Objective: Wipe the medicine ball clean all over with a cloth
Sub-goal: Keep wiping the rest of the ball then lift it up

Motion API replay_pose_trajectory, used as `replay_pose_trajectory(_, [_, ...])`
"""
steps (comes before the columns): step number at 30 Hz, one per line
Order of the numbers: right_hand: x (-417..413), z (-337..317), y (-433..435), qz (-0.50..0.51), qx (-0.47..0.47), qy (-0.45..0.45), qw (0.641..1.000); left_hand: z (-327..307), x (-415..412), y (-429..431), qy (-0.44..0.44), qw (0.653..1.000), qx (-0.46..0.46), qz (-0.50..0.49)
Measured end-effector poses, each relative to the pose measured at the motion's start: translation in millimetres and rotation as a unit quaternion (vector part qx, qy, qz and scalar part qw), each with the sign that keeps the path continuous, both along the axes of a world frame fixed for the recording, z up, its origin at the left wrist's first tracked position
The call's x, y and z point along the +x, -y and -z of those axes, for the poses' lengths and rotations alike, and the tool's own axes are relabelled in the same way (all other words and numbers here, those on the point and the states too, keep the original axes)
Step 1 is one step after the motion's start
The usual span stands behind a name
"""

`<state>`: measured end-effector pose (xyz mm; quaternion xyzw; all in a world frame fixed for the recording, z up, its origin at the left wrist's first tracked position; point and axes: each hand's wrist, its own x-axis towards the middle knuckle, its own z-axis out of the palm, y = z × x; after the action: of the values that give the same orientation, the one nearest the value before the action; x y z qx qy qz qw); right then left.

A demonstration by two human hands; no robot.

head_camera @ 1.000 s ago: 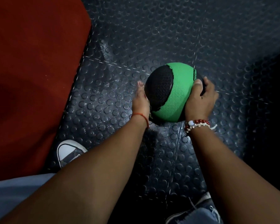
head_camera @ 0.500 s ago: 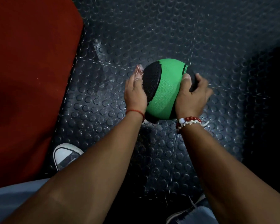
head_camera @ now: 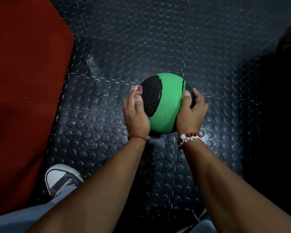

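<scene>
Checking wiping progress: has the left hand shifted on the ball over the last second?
Yes. The left hand slid from low beside the medicine ball up its black panel, away from the shoe; cloth now shows.

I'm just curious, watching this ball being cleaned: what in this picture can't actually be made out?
Head view only:
- The cloth: just a small patterned bit shows past the left hand; the hand hides the rest.
- The medicine ball: its far side and underside are hidden by its own bulk.
- The right hand: its fingers curl behind the ball.
- The right side of the studded floor is lost in darkness.
</scene>
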<state>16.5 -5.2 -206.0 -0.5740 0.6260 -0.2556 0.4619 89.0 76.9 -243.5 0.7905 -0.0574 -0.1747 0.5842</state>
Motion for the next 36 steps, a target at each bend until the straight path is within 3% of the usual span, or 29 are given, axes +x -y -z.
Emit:
replay_pose_trajectory(3, [-2.7,0.9,1.8,0.013,0.011,0.001,1.000,12.4,14.6,5.2,-0.107,0.994,0.001,-0.004])
replay_pose_trajectory(6, [-4.2,1.0,0.3,0.005,0.013,-0.009,1.000,40.9,25.2,0.5,-0.286,0.955,-0.027,-0.071])
replay_pose_trajectory(8, [-4.7,1.5,-0.6,-0.003,0.009,-0.013,1.000,47.0,21.1,-2.4,-0.356,0.926,-0.017,-0.122])
replay_pose_trajectory(9, [-4.4,1.9,-0.4,-0.005,0.008,-0.012,1.000,37.1,15.3,-1.7,-0.352,0.927,0.015,-0.129])
replay_pose_trajectory(11, [-3.1,1.0,1.6,0.000,0.014,-0.011,1.000,19.2,2.7,4.0,-0.240,0.961,0.086,-0.106])
replay_pose_trajectory(15, [-4.1,1.8,4.2,0.013,0.024,-0.001,1.000,-4.6,-0.1,14.0,-0.016,0.999,0.042,-0.025])
replay_pose_trajectory(17, [-5.1,3.1,2.9,0.011,0.023,0.002,1.000,3.7,6.0,12.3,0.000,0.999,0.037,0.002])
replay_pose_trajectory(19, [-5.5,4.1,1.1,0.005,0.021,0.002,1.000,16.2,13.3,7.7,-0.081,0.996,0.008,-0.035])
replay_pose_trajectory(20, [-5.5,4.5,0.6,0.003,0.020,0.002,1.000,23.2,16.3,6.1,-0.160,0.985,-0.016,-0.069])
replay_pose_trajectory(22, [-5.1,4.1,0.6,0.001,0.019,0.000,1.000,41.7,20.7,3.2,-0.310,0.941,-0.059,-0.122])
replay_pose_trajectory(25, [-3.6,4.3,4.3,0.013,0.020,-0.002,1.000,56.7,7.6,-0.1,-0.441,0.881,-0.122,-0.121])
replay_pose_trajectory(30, [-0.2,1.1,7.4,0.011,0.014,-0.012,1.000,58.0,-16.7,-6.0,-0.493,0.849,-0.134,-0.133])
replay_pose_trajectory(36, [1.2,-5.2,7.6,0.002,0.024,-0.013,1.000,72.3,-11.8,-31.1,-0.514,0.855,-0.039,-0.052])
